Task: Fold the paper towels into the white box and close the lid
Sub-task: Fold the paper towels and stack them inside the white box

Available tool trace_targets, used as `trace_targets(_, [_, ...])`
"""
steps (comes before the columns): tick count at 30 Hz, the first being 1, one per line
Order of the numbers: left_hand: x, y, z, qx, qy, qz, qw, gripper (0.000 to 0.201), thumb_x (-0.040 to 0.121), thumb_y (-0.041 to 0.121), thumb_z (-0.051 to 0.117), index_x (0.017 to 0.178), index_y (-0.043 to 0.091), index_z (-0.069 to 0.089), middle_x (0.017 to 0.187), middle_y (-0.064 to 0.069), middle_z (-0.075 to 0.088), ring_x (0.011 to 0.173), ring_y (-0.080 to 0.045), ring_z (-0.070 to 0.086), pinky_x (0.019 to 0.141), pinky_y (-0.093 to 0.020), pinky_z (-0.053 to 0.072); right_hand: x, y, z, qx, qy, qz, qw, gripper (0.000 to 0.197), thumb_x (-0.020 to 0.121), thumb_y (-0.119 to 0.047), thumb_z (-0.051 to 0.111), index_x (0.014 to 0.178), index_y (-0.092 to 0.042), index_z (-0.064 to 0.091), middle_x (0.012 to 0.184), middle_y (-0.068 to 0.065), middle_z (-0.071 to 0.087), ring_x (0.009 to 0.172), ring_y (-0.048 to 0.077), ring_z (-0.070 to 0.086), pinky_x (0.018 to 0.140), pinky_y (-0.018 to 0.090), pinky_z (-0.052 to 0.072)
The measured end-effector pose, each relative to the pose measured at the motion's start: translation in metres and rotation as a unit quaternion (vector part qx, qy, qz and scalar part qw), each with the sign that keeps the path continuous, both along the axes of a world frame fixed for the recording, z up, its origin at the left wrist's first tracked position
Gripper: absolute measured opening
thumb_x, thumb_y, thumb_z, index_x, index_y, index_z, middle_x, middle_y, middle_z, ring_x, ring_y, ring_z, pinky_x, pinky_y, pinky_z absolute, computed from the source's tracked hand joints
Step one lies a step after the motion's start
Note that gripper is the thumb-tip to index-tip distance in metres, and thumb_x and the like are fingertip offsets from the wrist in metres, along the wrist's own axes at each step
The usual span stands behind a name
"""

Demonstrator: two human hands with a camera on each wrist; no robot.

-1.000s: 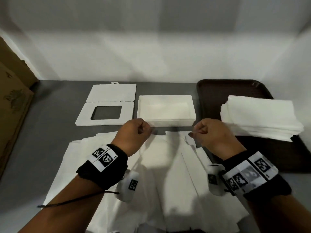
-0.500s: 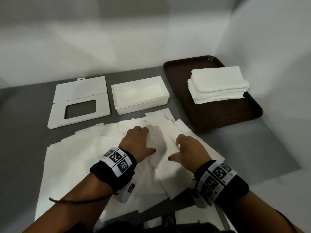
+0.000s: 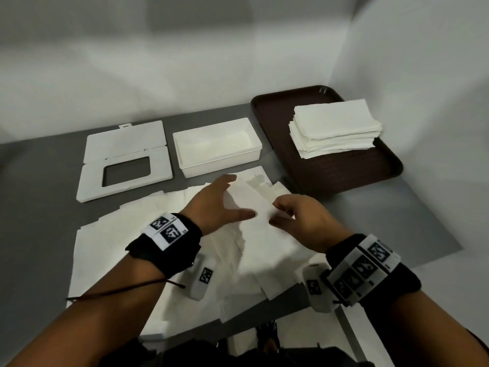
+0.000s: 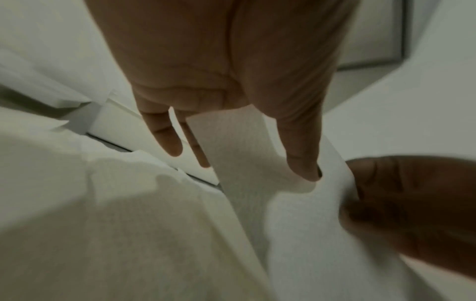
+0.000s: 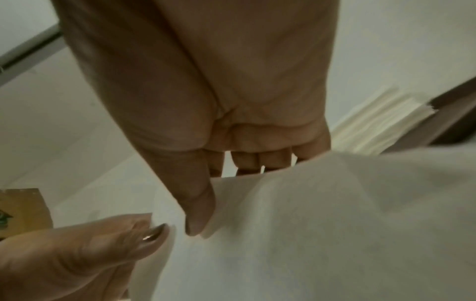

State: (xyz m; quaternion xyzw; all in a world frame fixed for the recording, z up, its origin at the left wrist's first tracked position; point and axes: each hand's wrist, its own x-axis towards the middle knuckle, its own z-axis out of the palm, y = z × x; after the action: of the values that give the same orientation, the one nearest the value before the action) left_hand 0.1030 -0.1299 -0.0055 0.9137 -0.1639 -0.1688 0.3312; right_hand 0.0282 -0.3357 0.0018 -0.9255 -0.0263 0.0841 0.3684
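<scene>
Both hands are on the same sheet. The left hand (image 3: 214, 205) lies with fingers straight and spread, thumb pressing the top thin white paper towel (image 3: 251, 200) down onto the heap. The right hand (image 3: 304, 221) has its fingers curled over the towel's right edge, thumb beneath, pinching it up.

That raised edge is the worry: the sheet looks flimsy, and a sharp pull against the pinning thumb could tear it or leave a crooked crease. Underneath is a loose overlapping spread of unfolded white towels (image 3: 127, 247), and I'd guess a neighbouring sheet could drag along with it.

Just beyond the fingertips sits the open white rectangular plastic box (image 3: 219, 151), touching the heap's far edge; a forward sweep might nudge it. Its flat white lid with the rectangular window (image 3: 124, 160) lies beside it on the grey desk (image 3: 39, 186), not yet fitted. To the right, a neat stack of folded white towels (image 3: 336, 128) rests on the dark brown tray (image 3: 370, 176).
</scene>
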Motion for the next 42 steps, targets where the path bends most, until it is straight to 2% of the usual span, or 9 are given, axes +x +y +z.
trace_targets(3, [0.004,0.009,0.020,-0.080,0.044,-0.004,0.996,0.051,0.071,0.049,0.077,0.116,0.030,0.060,0.110,0.015,0.067,0.098,-0.003,0.063,0.088,-0.023,0.049,0.007,-0.007,0.019,0.011,-0.015,0.063,0.998,0.007,0.089,-0.023,0.066,0.084,-0.020,0.063,0.080,-0.008,0.062,0.073,0.003,0.058,0.067,0.011,0.039])
trace_targets(6, [0.007,0.017,0.032,-0.182,0.096,0.019,0.978,0.020,0.079,0.035,0.075,0.096,0.024,0.071,0.092,0.006,0.075,0.085,-0.014,0.072,0.085,-0.034,0.056,0.018,-0.013,0.031,0.060,0.002,0.047,0.997,0.005,0.089,-0.024,0.067,0.085,-0.022,0.065,0.080,-0.010,0.067,0.072,-0.001,0.062,0.065,0.011,0.043])
trace_targets(12, [0.030,0.036,0.046,-0.288,0.036,0.156,0.944,0.014,0.088,0.024,0.067,0.102,0.020,0.067,0.093,0.001,0.075,0.084,-0.017,0.072,0.070,-0.031,0.060,0.053,-0.026,0.025,0.256,0.091,-0.033,0.962,0.012,0.083,-0.016,0.074,0.095,-0.014,0.071,0.096,0.009,0.075,0.083,0.019,0.067,0.074,0.031,0.053])
trace_targets(16, [0.046,0.043,0.045,-0.384,0.076,0.243,0.888,0.015,0.090,0.018,0.064,0.105,0.015,0.064,0.094,0.000,0.074,0.082,-0.019,0.073,0.063,-0.035,0.060,0.084,-0.017,0.015,0.415,0.126,-0.070,0.898,0.030,0.086,-0.010,0.067,0.114,-0.001,0.064,0.115,0.021,0.068,0.097,0.033,0.066,0.086,0.043,0.054])
trace_targets(20, [0.067,0.051,0.036,-0.368,0.048,0.273,0.887,0.016,0.091,0.021,0.063,0.105,0.015,0.064,0.096,-0.001,0.074,0.083,-0.020,0.072,0.060,-0.031,0.058,0.123,0.000,0.018,0.480,0.074,-0.116,0.866,0.010,0.090,0.005,0.057,0.092,-0.002,0.064,0.088,0.010,0.074,0.072,0.017,0.071,0.057,0.026,0.056])
trace_targets(25, [0.102,0.066,0.018,-0.337,0.003,0.336,0.880,0.013,0.090,0.014,0.064,0.089,0.003,0.057,0.076,-0.010,0.051,0.066,-0.014,0.055,0.052,-0.022,0.053,0.173,-0.002,0.015,0.472,0.055,-0.139,0.869,0.011,0.089,0.004,0.058,0.087,-0.006,0.064,0.081,0.003,0.073,0.072,0.012,0.070,0.057,0.022,0.056])
trace_targets(32, [0.125,0.084,-0.020,-0.271,0.027,0.365,0.890,0.015,0.089,0.008,0.062,0.086,0.022,0.064,0.087,-0.004,0.065,0.079,-0.018,0.062,0.065,-0.030,0.054,0.221,-0.007,-0.004,0.392,0.055,-0.159,0.904,0.010,0.087,0.005,0.061,0.082,-0.003,0.063,0.068,0.001,0.070,0.062,0.010,0.067,0.053,0.022,0.057])
trace_targets(36, [0.125,0.080,-0.028,-0.239,0.037,0.347,0.906,0.013,0.086,0.010,0.066,0.095,0.020,0.066,0.085,-0.003,0.067,0.076,-0.016,0.063,0.069,-0.034,0.058,0.233,-0.005,-0.013,0.341,0.071,-0.166,0.922,0.004,0.086,0.006,0.064,0.089,0.005,0.063,0.080,0.012,0.067,0.070,0.017,0.066,0.053,0.024,0.059])
trace_targets(42, [0.125,0.076,-0.033,-0.237,0.028,0.342,0.909,0.012,0.088,0.010,0.064,0.098,0.015,0.067,0.085,-0.003,0.066,0.073,-0.014,0.061,0.064,-0.030,0.056,0.240,-0.003,-0.015,0.239,0.064,-0.139,0.959,0.017,0.083,0.005,0.068,0.076,-0.009,0.063,0.077,0.011,0.067,0.069,0.021,0.066,0.056,0.030,0.061])
